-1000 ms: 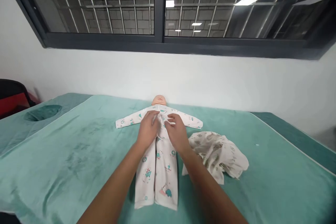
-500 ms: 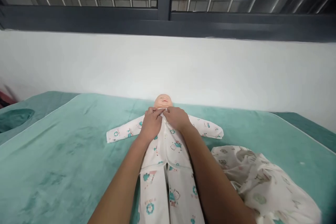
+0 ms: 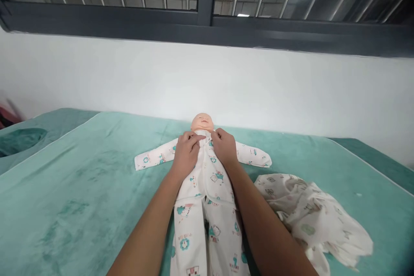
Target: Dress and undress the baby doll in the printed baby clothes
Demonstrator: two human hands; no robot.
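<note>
A baby doll point(image 3: 202, 122) lies on its back, its bare head toward the wall. It wears a white printed baby shirt point(image 3: 217, 177), sleeves spread to both sides, and matching pants point(image 3: 190, 241). My left hand point(image 3: 187, 150) rests on the shirt's upper chest, fingers curled on the cloth and one digit pointing across toward the middle. On the other side of the neckline my right hand point(image 3: 224, 145) pinches the shirt's front edge. The cloth under the fingers of both hands is partly hidden.
A green soft cover point(image 3: 97, 181) spreads under the doll. To the right lies a crumpled white printed cloth point(image 3: 317, 215). Behind stands a white wall point(image 3: 161, 77) below a dark window frame point(image 3: 129, 26). A dark green hollow point(image 3: 22, 140) shows at the far left.
My right hand has moved slightly right, away from my left hand, uncovering the doll's neckline. My left hand stays on the chest. The view has shifted a little.
</note>
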